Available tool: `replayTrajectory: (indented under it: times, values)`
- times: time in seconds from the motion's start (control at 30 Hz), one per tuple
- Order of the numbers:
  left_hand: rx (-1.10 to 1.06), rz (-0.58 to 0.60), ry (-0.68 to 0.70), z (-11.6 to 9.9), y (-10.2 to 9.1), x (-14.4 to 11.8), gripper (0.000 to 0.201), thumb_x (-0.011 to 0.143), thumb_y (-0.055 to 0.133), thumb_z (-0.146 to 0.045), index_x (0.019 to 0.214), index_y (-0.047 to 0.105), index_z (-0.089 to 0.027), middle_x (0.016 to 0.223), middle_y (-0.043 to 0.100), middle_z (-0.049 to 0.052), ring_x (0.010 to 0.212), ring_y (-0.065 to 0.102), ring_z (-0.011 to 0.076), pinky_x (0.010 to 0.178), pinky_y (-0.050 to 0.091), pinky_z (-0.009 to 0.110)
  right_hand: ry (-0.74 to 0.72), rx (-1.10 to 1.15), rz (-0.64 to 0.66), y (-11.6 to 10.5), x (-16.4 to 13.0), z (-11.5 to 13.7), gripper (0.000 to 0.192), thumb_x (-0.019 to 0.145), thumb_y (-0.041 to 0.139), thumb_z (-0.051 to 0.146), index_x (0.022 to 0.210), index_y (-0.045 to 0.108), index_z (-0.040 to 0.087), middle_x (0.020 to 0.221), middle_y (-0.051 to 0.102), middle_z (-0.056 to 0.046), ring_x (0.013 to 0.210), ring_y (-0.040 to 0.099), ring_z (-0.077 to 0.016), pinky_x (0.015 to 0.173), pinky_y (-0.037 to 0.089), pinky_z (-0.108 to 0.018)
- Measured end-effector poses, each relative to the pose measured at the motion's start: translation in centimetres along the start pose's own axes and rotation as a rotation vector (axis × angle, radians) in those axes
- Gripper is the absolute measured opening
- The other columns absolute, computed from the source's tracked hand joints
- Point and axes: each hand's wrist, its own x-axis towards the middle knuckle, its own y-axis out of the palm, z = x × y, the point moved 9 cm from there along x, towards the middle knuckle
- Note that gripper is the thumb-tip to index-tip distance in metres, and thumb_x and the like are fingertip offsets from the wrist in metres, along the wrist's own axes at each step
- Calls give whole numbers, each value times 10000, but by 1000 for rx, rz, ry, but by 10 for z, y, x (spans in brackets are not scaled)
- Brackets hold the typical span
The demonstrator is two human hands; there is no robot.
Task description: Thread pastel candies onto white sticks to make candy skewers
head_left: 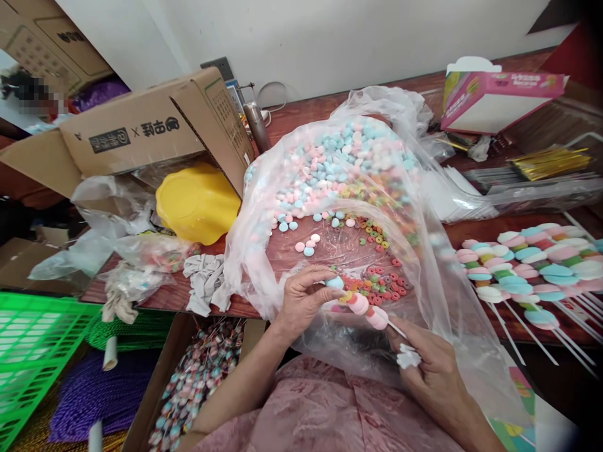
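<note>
My left hand [304, 301] pinches a light-blue marshmallow [335, 282] between thumb and fingers at the tip of a candy skewer. Pink marshmallows [359, 304] and a yellow ring are threaded on the skewer's white stick [397, 329]. My right hand [431, 361] is closed around the lower part of that stick; a small white crumpled piece [407, 356] shows by its thumb. Both hands are over the mouth of a clear plastic bag [245, 267]. Inside lie many pink, blue and white marshmallows [325, 157] and small coloured ring candies [377, 285].
Threaded candy skewers [513, 267] lie in a pile at right. Behind them are gold twist ties [551, 164] and a pink box [504, 97]. To the left stand a cardboard box [136, 135], a yellow bowl-like thing [198, 201], grey cloth [205, 282] and a green basket [32, 364].
</note>
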Motion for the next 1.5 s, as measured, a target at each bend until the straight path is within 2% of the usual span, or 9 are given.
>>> replayTrajectory:
  times: [0.27, 0.57, 0.77, 0.9, 1.1, 1.2, 1.3, 1.4, 1.5]
  values:
    - [138, -41, 82, -6, -3, -7, 256, 696, 883, -192, 939, 811, -227, 925, 787, 61, 880, 723, 183, 803, 588, 297, -25, -77, 37, 6, -2, 1, 581, 756, 413, -14, 1257, 607, 207, 1012, 789, -61, 833, 769, -184, 737, 603, -257]
    - [319, -14, 436, -43, 9, -13, 266, 794, 782, -81, 1013, 766, -232, 891, 783, 29, 821, 725, 161, 774, 586, 300, 50, 8, 57, 16, 4, 14, 632, 693, 395, -21, 1251, 581, 209, 935, 781, -31, 743, 751, -165, 662, 578, -236]
    - [578, 83, 584, -63, 25, -20, 221, 887, 651, -82, 1028, 751, -221, 898, 785, 60, 812, 731, 177, 774, 587, 332, 109, 70, 76, 23, 4, 12, 641, 691, 400, -7, 1266, 596, 198, 953, 779, -43, 737, 737, -168, 668, 573, -254]
    - [662, 103, 663, -65, 29, -25, 262, 894, 619, -78, 1074, 742, -223, 998, 789, 99, 893, 754, 208, 835, 605, 371, 195, 137, 52, 28, 1, 4, 562, 736, 424, 12, 1218, 641, 205, 902, 763, -31, 687, 702, -171, 633, 553, -267]
    - [640, 155, 588, -47, 31, -22, 251, 893, 641, -114, 1084, 756, -230, 1119, 768, 126, 1007, 746, 241, 897, 611, 393, 383, 348, -22, 37, -3, -15, 255, 919, 478, 124, 1036, 693, 196, 636, 563, 29, 529, 512, -126, 520, 443, -235]
    - [546, 147, 476, -42, 28, -20, 377, 913, 631, -129, 1275, 672, -225, 1238, 725, 139, 1094, 719, 234, 907, 616, 365, 428, 344, -63, 33, -5, -22, 205, 950, 482, 168, 957, 686, 192, 599, 492, 42, 509, 453, -112, 497, 400, -227]
    - [454, 102, 341, -36, 21, -18, 465, 933, 621, -150, 1391, 584, -225, 1296, 700, 136, 1152, 698, 228, 945, 605, 357, 352, 294, -31, 31, -1, -16, 240, 924, 476, 154, 1013, 697, 190, 595, 535, 35, 498, 485, -115, 512, 431, -232]
    - [487, 116, 336, -34, 23, -18, 329, 949, 600, -160, 1257, 691, -229, 1209, 750, 100, 1138, 709, 220, 1011, 576, 388, 303, 263, -19, 28, 3, -10, 292, 903, 477, 146, 1075, 708, 197, 633, 610, 19, 498, 524, -125, 521, 461, -240]
    - [464, 97, 328, -27, 26, -20, 290, 947, 607, -191, 1209, 725, -233, 1207, 754, 94, 1147, 708, 225, 1031, 568, 410, 337, 286, -23, 27, 6, -7, 273, 909, 485, 162, 1050, 716, 201, 642, 620, 12, 525, 547, -137, 545, 476, -246]
